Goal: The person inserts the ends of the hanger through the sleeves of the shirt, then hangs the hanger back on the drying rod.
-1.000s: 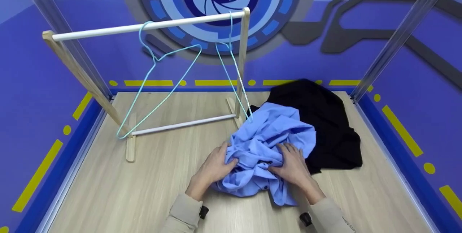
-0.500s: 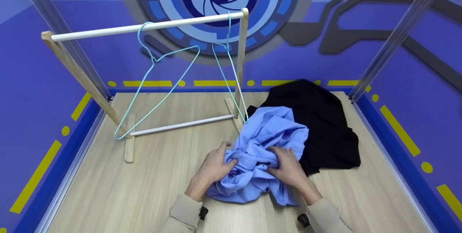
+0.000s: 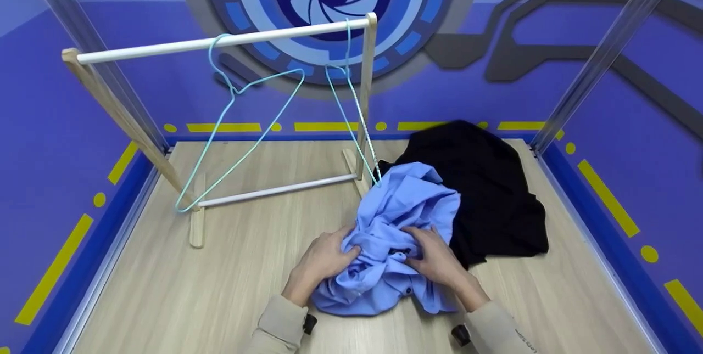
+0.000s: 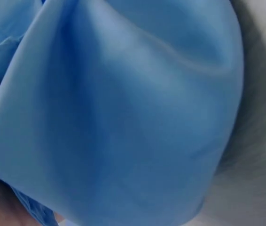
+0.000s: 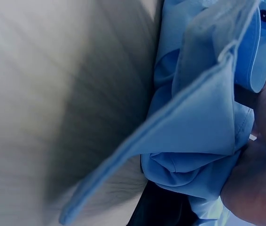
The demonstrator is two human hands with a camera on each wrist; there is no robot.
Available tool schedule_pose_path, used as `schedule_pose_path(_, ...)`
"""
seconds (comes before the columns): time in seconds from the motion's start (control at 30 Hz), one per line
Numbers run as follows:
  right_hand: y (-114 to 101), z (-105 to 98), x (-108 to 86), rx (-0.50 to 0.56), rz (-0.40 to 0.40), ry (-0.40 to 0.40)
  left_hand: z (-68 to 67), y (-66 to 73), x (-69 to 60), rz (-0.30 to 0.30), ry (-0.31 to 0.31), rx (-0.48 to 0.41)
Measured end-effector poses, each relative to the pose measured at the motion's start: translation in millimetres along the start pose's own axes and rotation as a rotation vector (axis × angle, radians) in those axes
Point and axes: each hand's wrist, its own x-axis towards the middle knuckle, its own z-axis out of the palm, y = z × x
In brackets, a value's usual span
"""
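Note:
A crumpled light blue shirt (image 3: pixel 403 195) with dark buttons lies in a heap before me in the head view. My left hand (image 3: pixel 324 258) grips its left side, thumb over the folds. On the other side my right hand (image 3: pixel 438 262) pinches a bunch of the cloth between thumb and fingers. Some fingertips of both hands are hidden in the folds. Blue fabric (image 4: pixel 123 117) fills most of the left wrist view, with a button at its left edge. In the right wrist view, a loose flap of the shirt (image 5: pixel 189 127) hangs beside my thumb and fingers.
A black garment (image 3: pixel 497 200) lies behind and right of the shirt. At the left stands a wooden rack with a white top rail (image 3: pixel 165 49), bearing a turquoise hanger (image 3: pixel 211 137) and a second hanger (image 3: pixel 360 107) whose lower corner reaches the shirt. Blue walls enclose the wooden table (image 3: pixel 154 288).
The shirt has been drawn a little left and toward me, uncovering more of the black garment. My right hand has shifted left with it; the left hand has barely moved.

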Motion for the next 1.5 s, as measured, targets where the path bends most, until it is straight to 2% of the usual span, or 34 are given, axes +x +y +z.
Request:
schedule_pose_path(0.27, 3.1, 2.3, -0.9, 0.043, -0.042, 0.051, 0.4, -0.6, 0.6, 0.035, 0.025, 0.041)
schedule_pose_path(0.43, 3.8, 2.2, -2.2, 0.069, 0.018, 0.149, 0.6, -1.0, 0.6, 0.027, 0.036, 0.065)
schedule_pose_path(0.5, 3.5, 1.1, -1.7, 0.067, 0.042, 0.165, 0.4, -0.8, 0.5, 0.029, 0.04, 0.074)
schedule_pose_path(0.57, 2.7, -0.2, -0.5, 0.069, 0.058, 0.152, 0.6, -0.8, 0.1, 0.029, 0.042, 0.078)
schedule_pose_path(0.73, 2.5, -2.1, 3.1, 0.068, 0.04, 0.078, 1.9, -1.4, -1.0, 0.024, 0.03, 0.079)
schedule_pose_path(0.97, 4.9, -2.4, 7.0, 0.051, 0.024, 0.051, 2.3, -2.2, -0.8, 0.019, 0.035, 0.07)
schedule_pose_path(1.2, 5.7, -4.4, 9.4, -0.008, 0.13, -0.027, 2.7, -3.3, -1.7, 0.005, 0.042, 0.059)
schedule_pose_path(1.33, 6.9, -3.2, 8.7, 0.004, 0.157, -0.028, 2.7, -4.2, -1.8, -0.006, 0.038, 0.052)
schedule_pose_path(1.5, 7.9, -0.5, 8.3, 0.011, 0.137, -0.014, 2.9, -5.3, -2.3, -0.007, 0.035, 0.049)
